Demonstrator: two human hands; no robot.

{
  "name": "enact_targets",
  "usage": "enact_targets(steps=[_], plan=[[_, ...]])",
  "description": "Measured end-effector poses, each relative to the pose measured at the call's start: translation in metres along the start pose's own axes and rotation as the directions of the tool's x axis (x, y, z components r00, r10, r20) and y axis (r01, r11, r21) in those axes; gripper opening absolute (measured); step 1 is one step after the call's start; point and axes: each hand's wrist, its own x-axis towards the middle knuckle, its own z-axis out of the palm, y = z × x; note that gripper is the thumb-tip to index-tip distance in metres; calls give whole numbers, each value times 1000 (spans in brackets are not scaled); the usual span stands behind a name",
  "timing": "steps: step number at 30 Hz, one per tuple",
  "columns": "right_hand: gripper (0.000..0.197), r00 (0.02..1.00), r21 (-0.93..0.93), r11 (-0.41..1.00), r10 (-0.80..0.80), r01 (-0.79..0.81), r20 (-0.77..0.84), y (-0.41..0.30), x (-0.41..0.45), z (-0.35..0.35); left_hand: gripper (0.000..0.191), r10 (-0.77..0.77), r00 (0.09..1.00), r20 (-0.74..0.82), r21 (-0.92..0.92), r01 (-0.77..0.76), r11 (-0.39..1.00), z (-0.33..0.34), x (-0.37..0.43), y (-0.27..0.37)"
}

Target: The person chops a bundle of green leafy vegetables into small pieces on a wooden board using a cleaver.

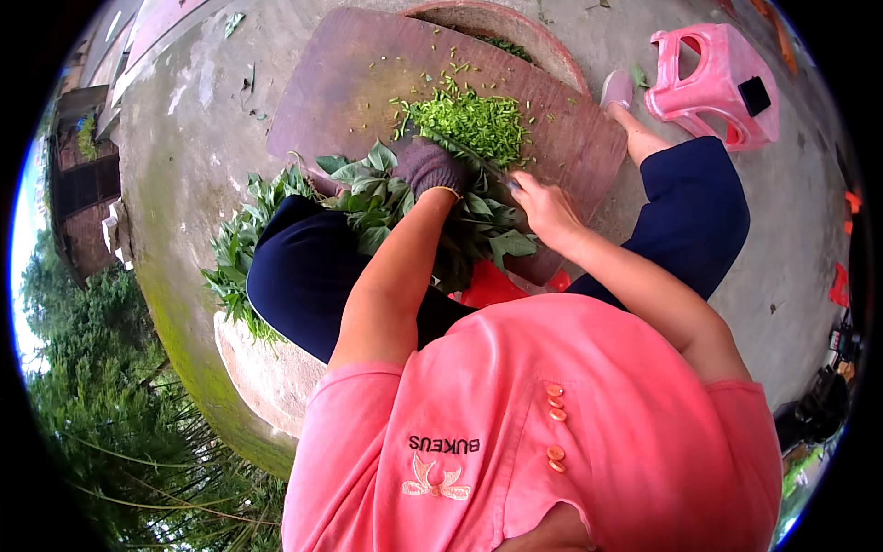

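Note:
A dark knitted glove covers my left hand (431, 165), which presses on a bunch of leafy green stems (372, 190). The fingers themselves are mostly hidden under the glove and leaves. In my bare right hand (546, 207) is the handle of a knife (476, 156). Its dark blade slants up and left, right beside the gloved hand, along the near edge of a heap of chopped green stems (479, 121). Heap and bunch lie on a wide brown wooden board (338, 83) before me. Leaves of the bunch spill over the board's near edge towards my lap.
Behind the board stands a round reddish basin (552, 48) with chopped greens in it. More uncut leafy greens (241, 248) lie beside my left knee. A pink plastic stool (738, 55) at the far right carries a black phone-like object (754, 95). Scattered leaf bits dot the concrete floor (207, 138).

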Motion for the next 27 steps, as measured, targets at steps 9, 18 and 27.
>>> enact_targets(steps=[9,18,27], plan=[[26,949,17,971,230,-239,215,13,48,21,71,-62,995,79,69,57,996,-32,-12,15],[26,998,-37,998,57,-56,37,-7,29,6,58,-60,996,72,39,57,998,-16,1,12],[29,980,-134,980,161,-145,115,7,17,22,56,-55,998,43,4,55,998,-39,-7,21]])
